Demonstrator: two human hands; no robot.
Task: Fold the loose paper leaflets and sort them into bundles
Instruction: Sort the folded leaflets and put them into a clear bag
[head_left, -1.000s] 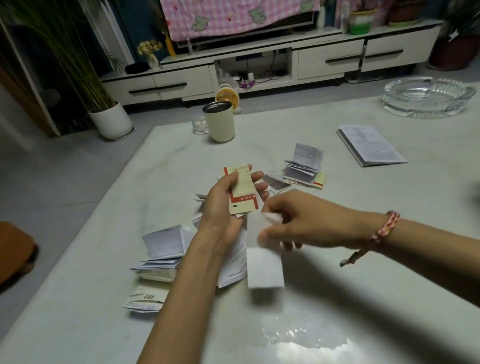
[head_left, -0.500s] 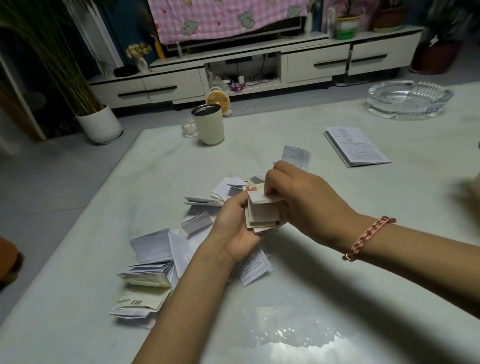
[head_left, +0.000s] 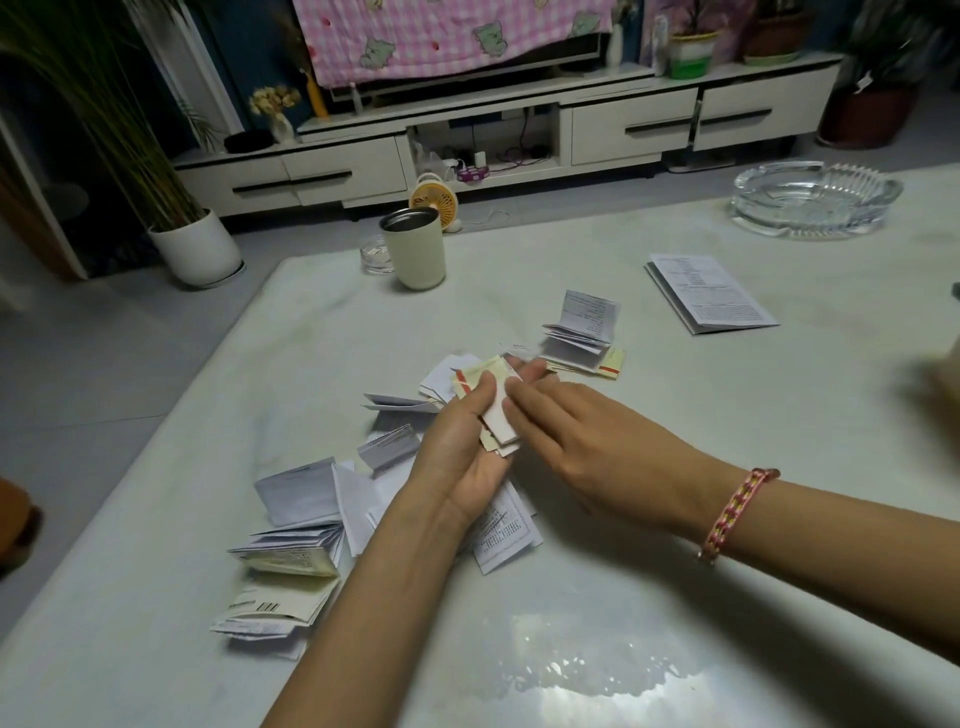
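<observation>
My left hand (head_left: 462, 447) grips a small bundle of folded leaflets (head_left: 493, 402), cream with a red stripe on top, thumb across it. My right hand (head_left: 587, 447) lies beside it with straight fingers pressing on the bundle's right side. Under and left of my hands is a scatter of loose folded leaflets (head_left: 395, 447) on the pale table (head_left: 675, 597). A stack of folded leaflets (head_left: 296, 551) sits at the lower left, and a second bundle (head_left: 582, 338) stands just beyond my fingertips.
A cream tumbler (head_left: 415, 249) and a small glass (head_left: 376, 254) stand at the table's far edge. A flat printed booklet (head_left: 706, 291) lies at the right, a large glass ashtray (head_left: 815, 200) beyond it. The table's left edge drops to the floor.
My right hand brought a white leaflet onto the bundle in my left hand, then opened and flattened against it. The bundle has tilted down toward the table.
</observation>
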